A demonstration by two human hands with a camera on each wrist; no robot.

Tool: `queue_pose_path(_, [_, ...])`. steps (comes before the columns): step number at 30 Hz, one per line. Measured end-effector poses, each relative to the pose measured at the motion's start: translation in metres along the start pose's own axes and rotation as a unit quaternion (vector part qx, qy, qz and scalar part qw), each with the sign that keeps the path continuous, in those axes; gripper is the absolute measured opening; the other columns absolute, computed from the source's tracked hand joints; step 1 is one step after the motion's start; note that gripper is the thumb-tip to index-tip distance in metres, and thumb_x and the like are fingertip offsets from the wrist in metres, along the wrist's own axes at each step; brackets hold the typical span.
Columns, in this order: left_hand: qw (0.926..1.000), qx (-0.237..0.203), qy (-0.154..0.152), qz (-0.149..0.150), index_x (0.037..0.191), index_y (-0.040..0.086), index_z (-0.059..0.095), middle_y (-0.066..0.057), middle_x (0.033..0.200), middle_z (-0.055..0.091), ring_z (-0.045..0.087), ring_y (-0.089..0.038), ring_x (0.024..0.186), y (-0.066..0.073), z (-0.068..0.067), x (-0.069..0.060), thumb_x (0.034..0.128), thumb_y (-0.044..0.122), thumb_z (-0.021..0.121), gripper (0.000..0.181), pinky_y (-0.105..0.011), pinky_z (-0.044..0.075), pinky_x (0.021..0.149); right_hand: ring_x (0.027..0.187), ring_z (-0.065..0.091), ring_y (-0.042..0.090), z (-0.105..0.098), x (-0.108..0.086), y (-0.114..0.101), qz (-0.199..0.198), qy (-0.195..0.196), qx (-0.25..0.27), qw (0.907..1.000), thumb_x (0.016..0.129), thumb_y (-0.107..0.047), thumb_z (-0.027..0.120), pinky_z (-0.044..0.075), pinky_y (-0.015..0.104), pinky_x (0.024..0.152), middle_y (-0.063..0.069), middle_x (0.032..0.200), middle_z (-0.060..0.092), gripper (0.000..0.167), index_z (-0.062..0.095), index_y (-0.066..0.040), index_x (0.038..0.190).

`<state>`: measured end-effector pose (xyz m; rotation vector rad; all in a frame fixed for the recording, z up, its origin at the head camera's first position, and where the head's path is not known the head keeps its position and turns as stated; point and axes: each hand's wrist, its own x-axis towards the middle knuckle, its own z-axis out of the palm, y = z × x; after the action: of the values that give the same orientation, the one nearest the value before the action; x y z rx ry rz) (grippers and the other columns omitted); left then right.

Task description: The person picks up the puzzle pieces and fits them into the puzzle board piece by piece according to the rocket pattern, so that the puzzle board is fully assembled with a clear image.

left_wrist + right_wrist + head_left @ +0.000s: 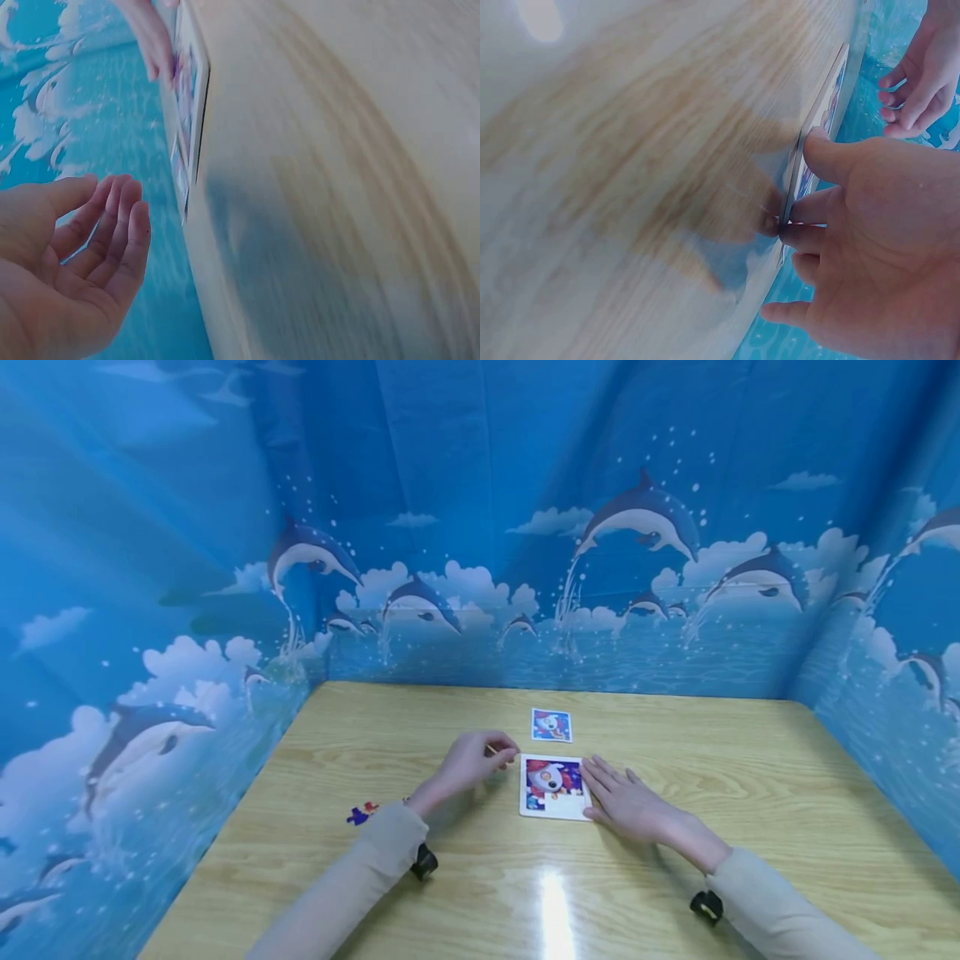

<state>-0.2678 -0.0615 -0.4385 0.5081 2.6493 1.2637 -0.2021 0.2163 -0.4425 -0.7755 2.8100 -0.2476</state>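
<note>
A jigsaw puzzle board (533,812) with a white frame lies flat on the table. Pieces with a white cartoon figure on purple and red fill its upper part; bare white backing shows lower down. My right hand (628,802) rests along the board's right side, fingers extended, thumb near the close corner. In the right wrist view, that thumb and fingertips touch the board's edge (799,161). Just left of the board hovers my left hand (474,760). Its fingers bend loosely in the left wrist view, and nothing shows between them.
A small picture card (551,726) with a similar figure lies beyond the board. Loose puzzle pieces (360,815) lie at the left, some partly hidden by the left sleeve (390,835). A dolphin-print curtain (480,527) encloses the wooden table (720,752) at the back and sides.
</note>
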Motion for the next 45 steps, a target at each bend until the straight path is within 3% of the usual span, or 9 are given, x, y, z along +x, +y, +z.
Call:
queue_pose_path(11, [0.997,-0.038,0.063,0.026,0.119,0.015,0.072,0.0,0.107,0.074,0.071,-0.023,0.099,-0.023,-0.046,-0.022,0.1034,0.026,0.061,0.022,-0.034,0.06,0.083,0.151,0.015,0.046,0.0,0.0,0.001,-0.002,-0.001,0.003,1.0,0.107,-0.037,0.049,0.017,0.071,0.116,0.026,0.164,0.02,0.068,0.028,0.006,0.155])
queue_pose_path(18, [0.9961,-0.043,0.076,0.008,0.125,0.012,0.07,-0.001,0.111,0.074,0.071,-0.024,0.104,-0.043,-0.069,-0.041,0.1041,0.03,0.059,0.029,-0.042,0.058,0.091,0.152,0.014,0.046,0.001,0.001,0.002,-0.002,-0.001,0.003,1.0,0.107,-0.035,0.049,0.016,0.071,0.117,0.026,0.164,0.019,0.067,0.027,0.006,0.155])
queue_pose_path(23, [0.9965,-0.024,0.08,0.003,0.126,0.01,0.069,-0.004,0.113,0.074,0.07,-0.025,0.105,-0.058,-0.084,-0.056,0.1044,0.029,0.059,0.03,-0.043,0.057,0.092,0.152,0.014,0.046,0.002,0.001,0.002,-0.001,-0.002,0.003,1.0,0.108,-0.035,0.048,0.015,0.071,0.117,0.026,0.164,0.018,0.067,0.027,0.006,0.156])
queue_pose_path(34, [0.9953,0.025,0.092,-0.018,0.122,0.007,0.07,-0.007,0.112,0.073,0.068,-0.022,0.102,-0.098,-0.109,-0.095,0.1018,0.026,0.063,0.029,-0.042,0.056,0.093,0.151,0.014,0.046,0.002,0.001,0.004,-0.002,0.001,0.0,1.0,0.108,-0.035,0.048,0.016,0.071,0.117,0.026,0.164,0.018,0.067,0.027,0.007,0.155])
queue_pose_path(39, [0.9962,0.034,0.076,-0.026,0.119,0.001,0.07,-0.011,0.108,0.074,0.069,-0.022,0.095,-0.107,-0.116,-0.112,0.0988,0.019,0.067,0.027,-0.036,0.058,0.084,0.151,0.015,0.046,0.002,0.001,0.004,-0.002,0.001,-0.002,1.0,0.107,-0.035,0.048,0.017,0.071,0.117,0.026,0.164,0.019,0.067,0.027,0.006,0.155])
queue_pose_path(45, [0.9944,0.066,0.067,-0.047,0.109,0.003,0.074,-0.006,0.096,0.075,0.069,-0.017,0.086,-0.115,-0.12,-0.125,0.09,0.015,0.077,0.023,-0.031,0.059,0.078,0.151,0.016,0.047,0.001,0.001,0.001,-0.005,0.002,0.0,1.0,0.107,-0.035,0.049,0.017,0.071,0.116,0.027,0.164,0.019,0.067,0.028,0.007,0.155])
